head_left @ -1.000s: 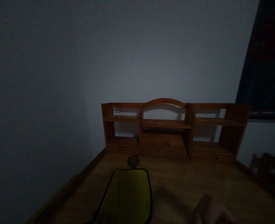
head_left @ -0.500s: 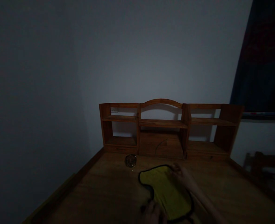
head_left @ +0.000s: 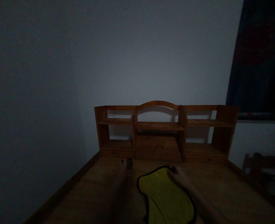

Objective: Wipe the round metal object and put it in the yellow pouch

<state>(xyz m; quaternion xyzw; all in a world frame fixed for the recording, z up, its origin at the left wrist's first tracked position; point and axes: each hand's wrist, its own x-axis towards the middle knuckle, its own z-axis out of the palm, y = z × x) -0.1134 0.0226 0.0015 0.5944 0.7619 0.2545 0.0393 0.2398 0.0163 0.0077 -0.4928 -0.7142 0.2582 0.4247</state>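
Note:
A yellow cloth (head_left: 167,193) with a dark edging lies on the wooden desktop, its near end running out of the bottom of the view. My right hand (head_left: 178,175) pinches the cloth's far right corner, fingers closed on the dark edge. Farther left, my left hand (head_left: 122,166) reaches out to a small round glassy dish (head_left: 129,163), which looks like an ashtray. It covers the dish's left side. Blur and dim light hide whether those fingers grip the dish or only touch it.
A wooden shelf unit (head_left: 160,126) with several compartments stands along the back of the desk (head_left: 90,189). Behind it rises a pale wall (head_left: 151,62). At the right are a dark curtain-like panel (head_left: 258,62) and a dark wooden piece of furniture (head_left: 263,161).
My left hand has left the near edge of the cloth and moved forward and left to the dish. My right hand stays at the cloth's corner. The view has shifted slightly.

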